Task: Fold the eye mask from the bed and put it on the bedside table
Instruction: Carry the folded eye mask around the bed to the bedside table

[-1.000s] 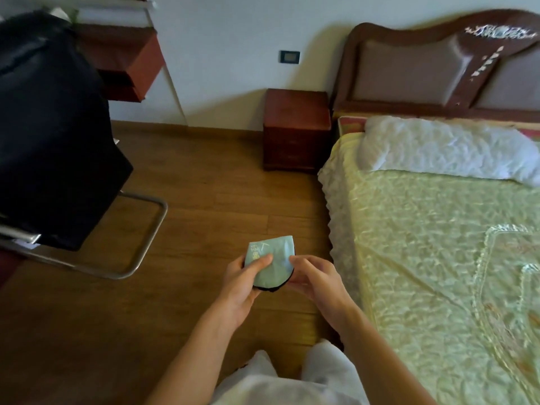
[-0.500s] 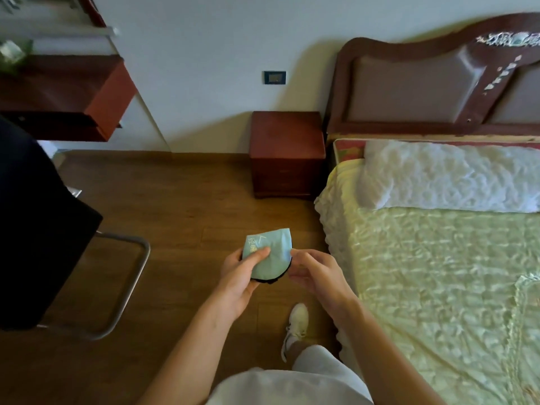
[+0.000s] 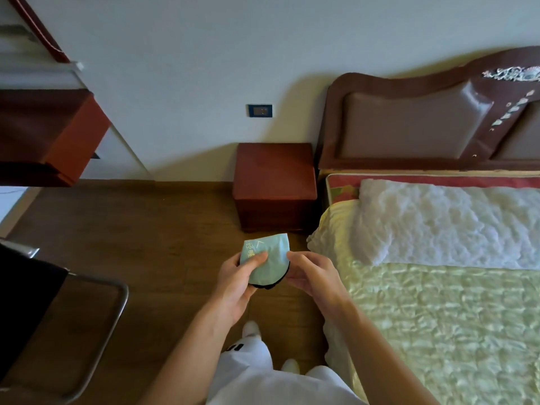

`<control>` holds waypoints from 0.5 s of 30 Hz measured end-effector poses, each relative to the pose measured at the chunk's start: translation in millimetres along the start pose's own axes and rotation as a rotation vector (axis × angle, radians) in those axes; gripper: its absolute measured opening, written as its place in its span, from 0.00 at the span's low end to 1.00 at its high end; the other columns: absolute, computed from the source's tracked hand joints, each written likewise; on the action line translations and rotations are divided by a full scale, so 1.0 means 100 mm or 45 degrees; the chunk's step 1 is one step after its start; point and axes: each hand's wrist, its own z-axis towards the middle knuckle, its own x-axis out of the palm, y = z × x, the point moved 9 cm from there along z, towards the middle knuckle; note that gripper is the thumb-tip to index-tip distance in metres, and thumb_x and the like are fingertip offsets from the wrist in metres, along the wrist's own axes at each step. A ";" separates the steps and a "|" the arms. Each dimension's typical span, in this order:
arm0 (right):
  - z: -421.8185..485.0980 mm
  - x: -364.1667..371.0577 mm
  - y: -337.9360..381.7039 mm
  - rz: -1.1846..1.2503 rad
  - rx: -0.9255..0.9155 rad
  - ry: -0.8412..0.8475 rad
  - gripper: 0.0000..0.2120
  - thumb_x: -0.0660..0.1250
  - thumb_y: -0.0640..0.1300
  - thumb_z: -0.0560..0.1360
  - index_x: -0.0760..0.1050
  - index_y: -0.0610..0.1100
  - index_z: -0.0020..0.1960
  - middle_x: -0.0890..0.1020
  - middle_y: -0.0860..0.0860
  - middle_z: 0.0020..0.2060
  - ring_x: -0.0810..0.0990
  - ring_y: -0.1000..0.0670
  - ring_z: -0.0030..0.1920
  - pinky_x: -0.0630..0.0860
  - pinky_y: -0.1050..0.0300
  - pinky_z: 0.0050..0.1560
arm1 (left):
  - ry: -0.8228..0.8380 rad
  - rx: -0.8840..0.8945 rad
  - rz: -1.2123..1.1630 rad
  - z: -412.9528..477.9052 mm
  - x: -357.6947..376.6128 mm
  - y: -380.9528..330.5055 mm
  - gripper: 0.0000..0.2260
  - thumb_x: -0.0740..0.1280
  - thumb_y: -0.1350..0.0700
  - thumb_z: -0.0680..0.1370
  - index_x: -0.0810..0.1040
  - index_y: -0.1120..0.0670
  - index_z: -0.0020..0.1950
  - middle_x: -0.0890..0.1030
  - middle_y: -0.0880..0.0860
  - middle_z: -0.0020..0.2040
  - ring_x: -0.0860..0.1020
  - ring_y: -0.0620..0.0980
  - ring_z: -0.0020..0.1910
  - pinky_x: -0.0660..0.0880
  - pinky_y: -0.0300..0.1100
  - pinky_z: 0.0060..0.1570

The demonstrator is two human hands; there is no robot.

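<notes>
The eye mask (image 3: 270, 260) is pale blue-green with a black edge, folded in half, and held in the air above the wooden floor. My left hand (image 3: 238, 280) grips its left side with the thumb pressed on top. My right hand (image 3: 314, 273) touches its right edge with curled fingers. The reddish-brown bedside table (image 3: 274, 171) stands straight ahead against the wall, left of the bed (image 3: 438, 317), with nothing on its top.
A chair with a metal frame (image 3: 114, 311) and a dark cloth over it stands at the left. A red-brown cabinet (image 3: 55, 138) hangs at the upper left. A white pillow (image 3: 444, 223) lies at the bed's head. My legs and white shoes are below.
I have walked toward the bedside table, which now appears larger and nearer. The chair has slid off to the left. Both hands keep the folded mask in the same hold.
</notes>
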 end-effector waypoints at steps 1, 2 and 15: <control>0.11 -0.01 0.05 -0.006 0.004 0.004 0.16 0.71 0.53 0.76 0.83 0.42 0.56 0.89 0.44 0.49 0.88 0.46 0.52 0.83 0.47 0.59 | -0.001 -0.001 -0.002 0.10 0.03 -0.06 0.10 0.72 0.59 0.75 0.80 0.54 0.55 0.83 0.59 0.57 0.81 0.57 0.57 0.80 0.51 0.54; 0.22 -0.02 0.09 -0.009 0.008 0.008 0.17 0.71 0.53 0.75 0.83 0.42 0.56 0.89 0.44 0.49 0.88 0.46 0.52 0.83 0.48 0.58 | -0.004 -0.001 -0.005 0.20 0.06 -0.13 0.10 0.72 0.59 0.75 0.80 0.54 0.55 0.83 0.59 0.57 0.81 0.57 0.57 0.80 0.51 0.54; 2.27 -0.04 1.12 0.085 0.078 -0.148 0.16 0.73 0.52 0.75 0.84 0.42 0.54 0.87 0.42 0.48 0.87 0.46 0.47 0.82 0.53 0.50 | 0.068 -0.009 -0.031 2.05 0.52 -1.55 0.08 0.72 0.61 0.75 0.81 0.55 0.54 0.84 0.59 0.55 0.82 0.57 0.55 0.79 0.52 0.57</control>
